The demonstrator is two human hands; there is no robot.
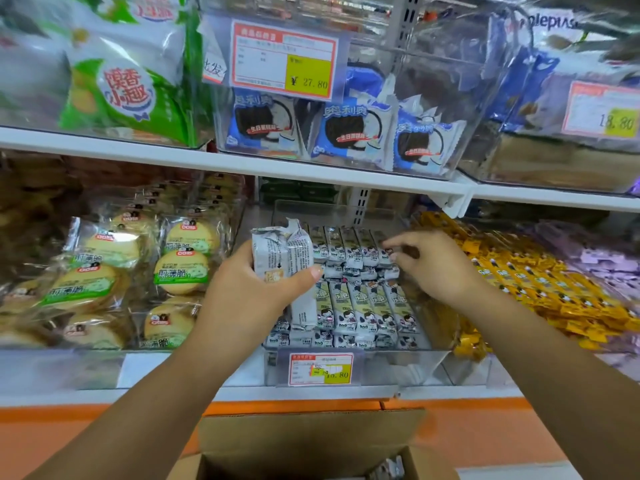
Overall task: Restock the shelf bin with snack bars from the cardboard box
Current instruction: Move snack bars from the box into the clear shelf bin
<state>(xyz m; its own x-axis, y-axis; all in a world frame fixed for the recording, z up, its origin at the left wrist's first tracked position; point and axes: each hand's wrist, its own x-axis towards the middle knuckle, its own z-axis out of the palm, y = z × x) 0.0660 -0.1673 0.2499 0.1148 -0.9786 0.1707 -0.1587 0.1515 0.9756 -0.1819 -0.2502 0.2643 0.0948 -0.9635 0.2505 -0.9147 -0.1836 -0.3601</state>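
Observation:
A clear plastic shelf bin (381, 370) on the lower shelf holds rows of grey-white snack bars (363, 306) lying side by side. My left hand (249, 292) grips a stack of snack bars (282, 259) upright over the bin's left side. My right hand (436, 265) reaches over the back row, its fingertips pinching a bar at the right end. The open cardboard box (311, 445) sits below the shelf at the bottom of the view, with a few bars showing inside at its right.
Left of the bin lie bagged round cakes (180, 268); to the right are piles of yellow wrapped bars (526, 271) and purple packets (609, 261). The white upper shelf (242, 164) carries bins of blue cookie packs (349, 133). A price tag (320, 368) hangs on the bin front.

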